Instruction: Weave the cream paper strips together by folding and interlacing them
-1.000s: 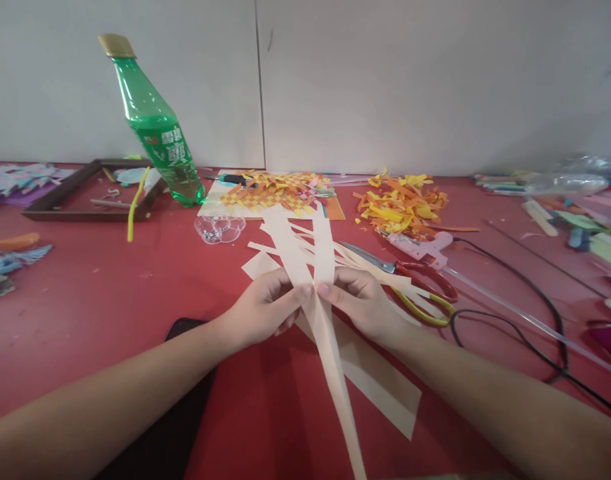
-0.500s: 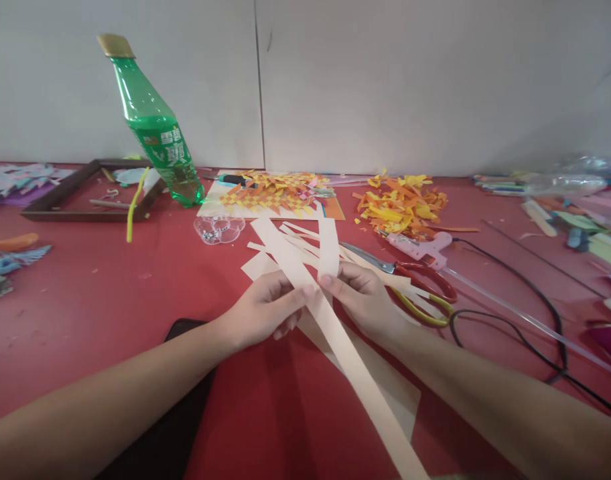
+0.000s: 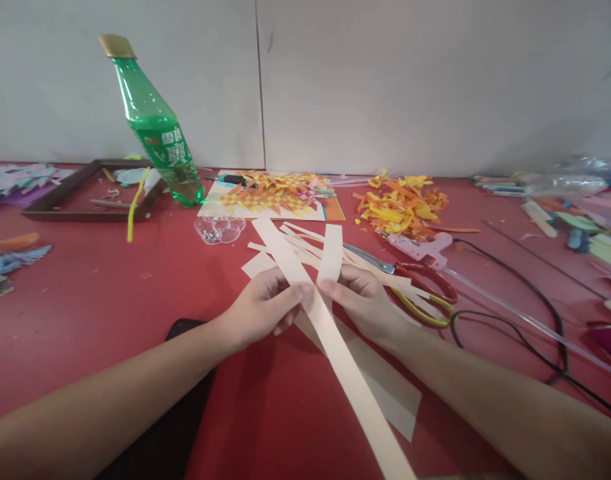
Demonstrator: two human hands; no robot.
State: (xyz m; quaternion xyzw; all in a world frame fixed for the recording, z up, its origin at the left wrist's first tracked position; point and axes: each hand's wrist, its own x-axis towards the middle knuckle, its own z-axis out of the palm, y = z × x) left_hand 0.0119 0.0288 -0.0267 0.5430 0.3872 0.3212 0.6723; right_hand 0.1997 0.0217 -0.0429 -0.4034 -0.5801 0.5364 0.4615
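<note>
Head view: grips with the left hand [image 3: 265,303], thumb on top, a long cream strip [image 3: 341,353] above the middle of the red bench [image 3: 85,320], its lower end running toward the near edge. Pinches just beside it, with the right hand [image 3: 368,303], a shorter-looking cream end [image 3: 331,253] pointing toward the back edge; cannot tell whether joined to the long one.

Has near the back edge, left of the middle, a capped green bottle [image 3: 172,150], tilted in view and partly filled with liquid. Shows just beside it, toward the left edge, a dark frame [image 3: 80,216] with pale scraps [image 3: 135,176] and a thin stick [image 3: 110,203] inside, plus a yellow stem [image 3: 134,210] across the front side. Has before the woven paper [image 3: 265,200] a clear lobed container [image 3: 231,229], holding small dark pieces [image 3: 214,235] too small to name. Shows toward the right edge scissors [image 3: 402,269], a pink glue gun [image 3: 422,248] and, behind these, a heap of orange and yellow scraps [image 3: 402,203].
</note>
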